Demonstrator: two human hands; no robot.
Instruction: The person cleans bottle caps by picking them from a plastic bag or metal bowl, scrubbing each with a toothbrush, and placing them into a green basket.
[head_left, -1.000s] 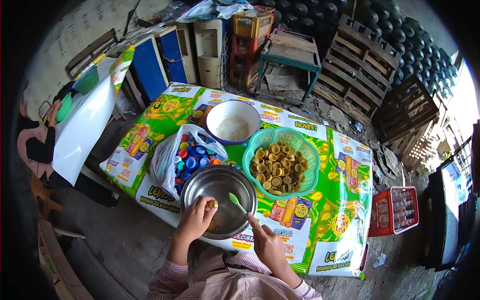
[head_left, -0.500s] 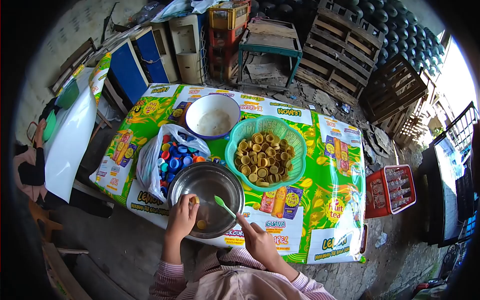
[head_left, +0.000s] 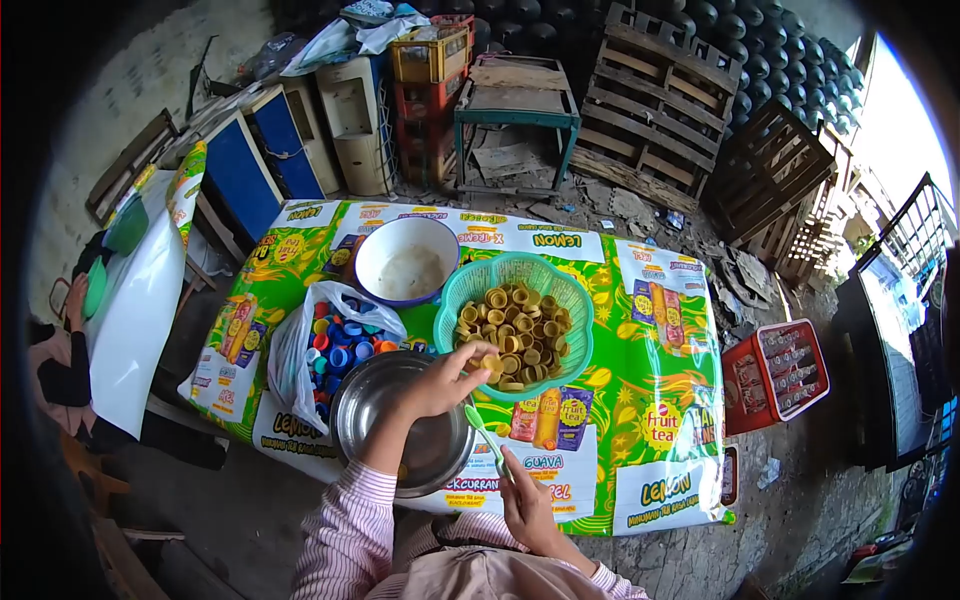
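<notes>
My left hand point(head_left: 440, 386) reaches across the steel bowl point(head_left: 347, 440) to the near left rim of the turquoise plastic basket point(head_left: 580, 300). Between its fingertips is a yellowish bottle cap point(head_left: 491, 367). Many similar caps point(head_left: 520, 325) are heaped in the basket. Lower down, over the front of the table, my right hand point(head_left: 530, 512) grips a light green toothbrush point(head_left: 485, 436), its head pointing up and to the left. My left forearm hides much of the steel bowl's inside.
A plastic bag point(head_left: 290, 350) of red, blue and other coloured caps point(head_left: 340, 345) lies left of the basket. Behind it stands a white basin point(head_left: 385, 255) with a dark rim. A printed sheet point(head_left: 655, 400) covers the table. A red crate point(head_left: 750, 385) is on the right; another person's hand point(head_left: 76, 300) shows far left.
My left hand has moved from over the steel bowl up and right to the basket's rim, cap in its fingers. My right hand has shifted slightly right and down with the toothbrush.
</notes>
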